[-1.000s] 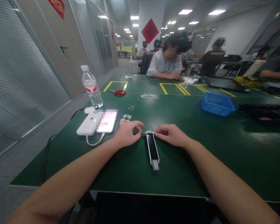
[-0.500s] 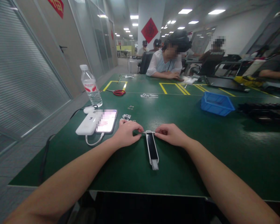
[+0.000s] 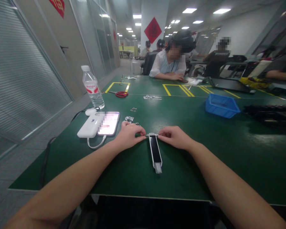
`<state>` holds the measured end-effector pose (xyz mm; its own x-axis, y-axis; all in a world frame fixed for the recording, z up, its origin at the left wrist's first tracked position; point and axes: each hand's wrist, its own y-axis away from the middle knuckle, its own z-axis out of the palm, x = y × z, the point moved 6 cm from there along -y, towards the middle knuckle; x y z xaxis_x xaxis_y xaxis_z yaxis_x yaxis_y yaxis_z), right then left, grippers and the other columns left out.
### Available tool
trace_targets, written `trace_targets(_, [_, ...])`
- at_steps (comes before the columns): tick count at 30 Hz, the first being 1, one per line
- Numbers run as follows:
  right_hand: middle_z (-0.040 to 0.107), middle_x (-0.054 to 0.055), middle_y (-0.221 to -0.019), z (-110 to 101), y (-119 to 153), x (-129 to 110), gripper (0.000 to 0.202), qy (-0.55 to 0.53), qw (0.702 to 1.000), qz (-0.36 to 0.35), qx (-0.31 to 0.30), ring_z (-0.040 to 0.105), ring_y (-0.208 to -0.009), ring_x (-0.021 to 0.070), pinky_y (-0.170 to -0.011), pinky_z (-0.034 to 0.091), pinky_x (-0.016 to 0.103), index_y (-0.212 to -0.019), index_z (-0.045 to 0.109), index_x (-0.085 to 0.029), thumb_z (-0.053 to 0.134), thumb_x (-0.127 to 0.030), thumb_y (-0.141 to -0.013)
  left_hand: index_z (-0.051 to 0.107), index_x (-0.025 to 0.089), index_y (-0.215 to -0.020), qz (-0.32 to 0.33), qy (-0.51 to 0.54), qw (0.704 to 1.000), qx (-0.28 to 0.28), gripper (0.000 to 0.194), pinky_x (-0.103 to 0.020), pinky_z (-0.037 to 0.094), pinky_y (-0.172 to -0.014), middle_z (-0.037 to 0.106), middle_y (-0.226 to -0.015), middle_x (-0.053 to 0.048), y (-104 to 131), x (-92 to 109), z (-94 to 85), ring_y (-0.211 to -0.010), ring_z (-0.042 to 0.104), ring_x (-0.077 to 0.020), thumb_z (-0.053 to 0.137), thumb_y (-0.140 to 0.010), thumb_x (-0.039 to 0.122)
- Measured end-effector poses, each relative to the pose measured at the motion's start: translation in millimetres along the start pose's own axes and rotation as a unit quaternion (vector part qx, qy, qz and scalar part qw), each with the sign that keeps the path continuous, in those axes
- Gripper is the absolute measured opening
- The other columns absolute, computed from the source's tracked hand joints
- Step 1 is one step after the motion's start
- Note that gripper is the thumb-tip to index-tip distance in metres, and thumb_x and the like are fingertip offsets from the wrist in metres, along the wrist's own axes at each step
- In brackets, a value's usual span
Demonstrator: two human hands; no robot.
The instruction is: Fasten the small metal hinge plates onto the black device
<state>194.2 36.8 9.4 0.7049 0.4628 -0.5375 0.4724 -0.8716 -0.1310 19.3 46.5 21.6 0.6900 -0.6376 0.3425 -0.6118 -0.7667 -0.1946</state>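
A long, narrow device [image 3: 155, 149] with a black face and a white rim lies on the green table, its clear-grey tab [image 3: 158, 168] pointing toward me. At its far end my left hand [image 3: 131, 136] is closed in a pinch on the left side. A thin, shiny bit shows at those fingertips, too small to name. Opposite, my right hand [image 3: 173, 136] pinches at the right corner of the same end; its fingers cover whatever is between them. Just beyond my left hand are a small metal bracket-like part [image 3: 129, 119] and some tiny rings [image 3: 133, 109].
On the left stand a water bottle [image 3: 93, 89], a white power bank [image 3: 87, 127] and a cabled phone [image 3: 109, 123]. Red-handled scissors [image 3: 121, 94] and small pale parts [image 3: 152, 97] lie farther back. A blue bin [image 3: 221, 105] sits right. Across the table a person [image 3: 169, 63] is seated.
Almost nothing differs. My left fingertips have shifted very slightly at the device's far end; the device and my right hand stay in place.
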Motion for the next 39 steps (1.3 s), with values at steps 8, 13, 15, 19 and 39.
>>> trace_targets(8, [0.060, 0.002, -0.067, 0.5, 0.1, 0.9, 0.020, 0.004, 1.000, 0.000, 0.002, 0.050, -0.060, 0.0111, -0.058, 0.039, 0.024, -0.084, 0.068, -0.017, 0.055, -0.032, -0.084, 0.063, 0.024, -0.088, 0.017, -0.004, 1.000, 0.023, 0.009, -0.038, 0.022, -0.088, 0.069, -0.087, 0.004, -0.4, 2.2, 1.7, -0.090, 0.059, -0.0175, 0.060, -0.083, 0.031])
trace_targets(13, [0.060, 0.002, -0.068, 0.9, 0.1, 0.5, 0.021, 0.004, 1.000, 0.004, 0.001, 0.050, -0.060, 0.0114, -0.058, 0.039, 0.025, -0.083, 0.068, -0.016, 0.055, -0.032, -0.084, 0.063, 0.023, -0.088, 0.016, -0.005, 1.000, 0.020, 0.009, -0.039, 0.022, -0.088, 0.069, -0.088, 0.004, -0.5, 4.3, 1.8, -0.092, 0.059, -0.0190, 0.060, -0.083, 0.030])
trace_targets(15, [0.060, 0.002, -0.068, 1.4, 0.0, 0.6, 0.021, 0.001, 1.000, 0.003, 0.000, 0.051, -0.060, 0.0116, -0.058, 0.039, 0.025, -0.084, 0.068, -0.016, 0.055, -0.032, -0.084, 0.063, 0.023, -0.088, 0.019, -0.005, 1.000, 0.022, 0.009, -0.039, 0.023, -0.089, 0.069, -0.089, 0.004, -0.5, 4.5, 2.0, -0.093, 0.059, -0.0189, 0.060, -0.083, 0.030])
trace_targets(19, [0.060, 0.002, -0.068, 1.6, -0.2, 1.3, 0.021, 0.000, 1.000, 0.000, 0.003, 0.051, -0.060, 0.0114, -0.058, 0.039, 0.025, -0.084, 0.068, -0.017, 0.055, -0.034, -0.085, 0.062, 0.024, -0.092, 0.028, 0.001, 0.999, 0.035, 0.011, -0.038, 0.023, -0.090, 0.069, -0.090, 0.003, -0.7, 4.1, 2.9, -0.093, 0.059, -0.0184, 0.061, -0.082, 0.029])
trace_targets(39, [0.056, 0.000, -0.063, 3.4, -0.6, 3.5, 0.020, -0.016, 1.000, 0.005, 0.008, 0.048, -0.057, 0.0109, -0.056, 0.037, 0.024, -0.082, 0.067, -0.017, 0.056, -0.033, -0.083, 0.060, 0.024, -0.099, 0.043, 0.002, 0.998, 0.044, 0.017, -0.037, 0.025, -0.087, 0.067, -0.090, 0.003, -3.7, 3.7, 9.4, -0.092, 0.058, -0.0184, 0.063, -0.082, 0.028])
